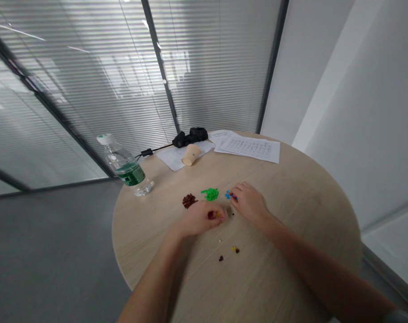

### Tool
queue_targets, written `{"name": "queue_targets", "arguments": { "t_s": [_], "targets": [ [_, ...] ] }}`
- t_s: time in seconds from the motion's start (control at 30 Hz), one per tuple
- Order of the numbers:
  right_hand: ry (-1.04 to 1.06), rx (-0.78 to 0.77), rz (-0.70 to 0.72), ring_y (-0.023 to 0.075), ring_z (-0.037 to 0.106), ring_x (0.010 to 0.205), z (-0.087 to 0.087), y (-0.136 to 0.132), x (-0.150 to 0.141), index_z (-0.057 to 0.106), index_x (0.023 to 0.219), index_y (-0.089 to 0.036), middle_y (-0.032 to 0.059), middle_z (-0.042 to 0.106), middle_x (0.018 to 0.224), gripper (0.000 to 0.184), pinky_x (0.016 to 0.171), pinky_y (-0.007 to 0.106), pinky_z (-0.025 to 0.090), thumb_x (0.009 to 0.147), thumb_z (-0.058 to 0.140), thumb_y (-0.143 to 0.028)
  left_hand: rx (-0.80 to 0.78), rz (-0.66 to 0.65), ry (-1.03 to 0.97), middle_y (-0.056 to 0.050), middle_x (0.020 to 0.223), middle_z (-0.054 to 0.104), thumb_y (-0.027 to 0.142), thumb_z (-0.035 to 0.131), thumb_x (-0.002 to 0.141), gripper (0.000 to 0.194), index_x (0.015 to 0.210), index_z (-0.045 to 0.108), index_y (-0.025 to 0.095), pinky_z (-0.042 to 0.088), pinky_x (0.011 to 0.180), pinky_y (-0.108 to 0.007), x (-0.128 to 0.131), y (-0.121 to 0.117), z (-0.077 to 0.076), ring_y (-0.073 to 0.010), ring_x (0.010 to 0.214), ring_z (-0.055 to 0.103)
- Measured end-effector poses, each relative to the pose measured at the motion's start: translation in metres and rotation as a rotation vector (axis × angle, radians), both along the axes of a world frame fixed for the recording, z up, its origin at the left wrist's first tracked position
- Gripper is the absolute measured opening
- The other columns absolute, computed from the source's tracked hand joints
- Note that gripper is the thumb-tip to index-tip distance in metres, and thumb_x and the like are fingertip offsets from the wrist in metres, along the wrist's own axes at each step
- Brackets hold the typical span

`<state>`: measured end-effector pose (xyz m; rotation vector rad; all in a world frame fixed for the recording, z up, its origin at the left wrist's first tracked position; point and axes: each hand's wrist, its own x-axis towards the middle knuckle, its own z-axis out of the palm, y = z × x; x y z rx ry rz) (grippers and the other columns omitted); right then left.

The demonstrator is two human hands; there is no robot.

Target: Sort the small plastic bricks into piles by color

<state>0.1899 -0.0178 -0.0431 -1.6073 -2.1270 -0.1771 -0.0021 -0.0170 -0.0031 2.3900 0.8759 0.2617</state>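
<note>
On the round wooden table (291,233) my left hand (201,218) is closed in a pinch on small dark red and yellow pieces at its fingertips. My right hand (249,202) rests on the table, fingers curled, its tips touching a small pile of blue pieces (228,194). A pile of green pieces (210,194) lies just beyond my hands, and a pile of brown pieces (189,200) to its left. A few loose tiny pieces (235,249), yellow, brown and white, lie nearer to me.
A clear water bottle (126,167) with a green label stands at the table's left edge. A tipped paper cup (190,154), printed sheets (249,147) and a black bundle with a cable (190,136) lie at the far side. Glass walls with blinds stand behind.
</note>
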Motion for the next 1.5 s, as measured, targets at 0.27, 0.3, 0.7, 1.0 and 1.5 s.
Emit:
{"name": "queue_targets", "arguments": {
  "t_s": [0.27, 0.3, 0.7, 1.0, 1.5],
  "targets": [
    [0.345, -0.046, 0.219, 0.014, 0.056, 0.071, 0.016, -0.018, 0.01, 0.065, 0.081, -0.018, 0.0033, 0.065, 0.078, 0.009, 0.066, 0.025, 0.044, 0.078, 0.057, -0.014, -0.286, -0.197, 0.198, 0.005, 0.061, 0.054, 0.02, 0.068, 0.068, 0.014, 0.082, 0.07, 0.018, 0.03, 0.049, -0.018, -0.003, -0.002, 0.001, -0.0068, 0.054, 0.046],
    [0.364, -0.038, 0.231, 0.0136, 0.056, 0.069, 0.018, -0.021, 0.01, 0.064, 0.081, -0.018, 0.003, 0.065, 0.077, 0.009, 0.065, 0.025, 0.044, 0.078, 0.057, -0.014, -0.283, -0.191, 0.201, 0.005, 0.061, 0.053, 0.019, 0.07, 0.067, 0.015, 0.081, 0.07, 0.018, 0.03, 0.049, -0.018, -0.002, -0.002, 0.001, -0.0067, 0.053, 0.045],
    [0.647, -0.215, 0.189, 0.013, 0.06, 0.069, 0.025, -0.022, 0.011, 0.065, 0.08, -0.019, 0.0034, 0.066, 0.08, 0.009, 0.062, 0.024, 0.047, 0.08, 0.055, -0.021, -0.136, -0.088, 0.034, 0.004, 0.06, 0.053, 0.017, 0.056, 0.077, 0.013, 0.08, 0.069, 0.018, 0.03, 0.05, -0.018, -0.003, -0.002, -0.002, -0.0078, 0.053, 0.044],
    [1.118, -0.647, 0.436, 0.0081, 0.051, 0.055, 0.021, -0.025, -0.004, 0.062, 0.076, -0.017, 0.0002, 0.061, 0.071, 0.029, 0.053, 0.021, 0.044, 0.08, 0.054, -0.045, 0.145, 0.207, -0.314, 0.008, 0.05, 0.034, 0.023, 0.051, 0.084, 0.016, 0.083, 0.065, 0.016, 0.027, 0.05, -0.019, 0.001, -0.001, 0.003, -0.0069, 0.047, 0.033],
    [0.944, -0.389, 0.134, 0.0126, 0.056, 0.06, 0.019, -0.001, 0.037, 0.064, 0.078, -0.017, 0.004, 0.067, 0.074, 0.021, 0.057, 0.025, 0.044, 0.078, 0.056, -0.037, 0.467, 0.242, -0.242, 0.0, 0.068, 0.062, 0.028, 0.051, 0.088, 0.021, 0.1, 0.066, 0.019, 0.04, 0.056, -0.021, 0.005, -0.001, -0.007, -0.0087, 0.056, 0.052]
  ]
}}
